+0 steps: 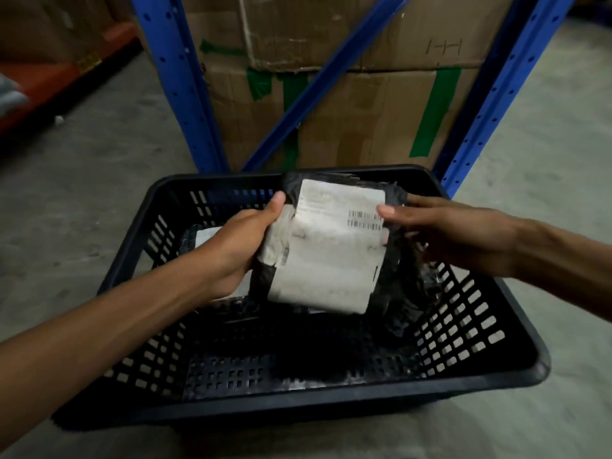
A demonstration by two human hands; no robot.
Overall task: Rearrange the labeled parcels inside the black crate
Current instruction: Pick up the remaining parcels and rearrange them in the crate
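Black crate (470,385) on grey concrete floor (99,180), slotted walls, near rim toward the camera; black-wrapped parcel (326,246) with big white label (331,250), barcode on the label's right side, held up above the crate's middle, tilted, label facing the camera; left hand (245,240) closed around the parcel's left edge, thumb on top near the far-left corner, fingers hidden behind; right hand (440,233) at the parcel's right edge, thumb tip on the label by the barcode, fingers blurred and behind the wrap, so grip there cannot be told for sure; second parcel (203,236) lying in the crate's left part, mostly hidden under the left hand; far side: blue rack uprights (180,81) and taped cardboard boxes (357,117) just behind the crate.
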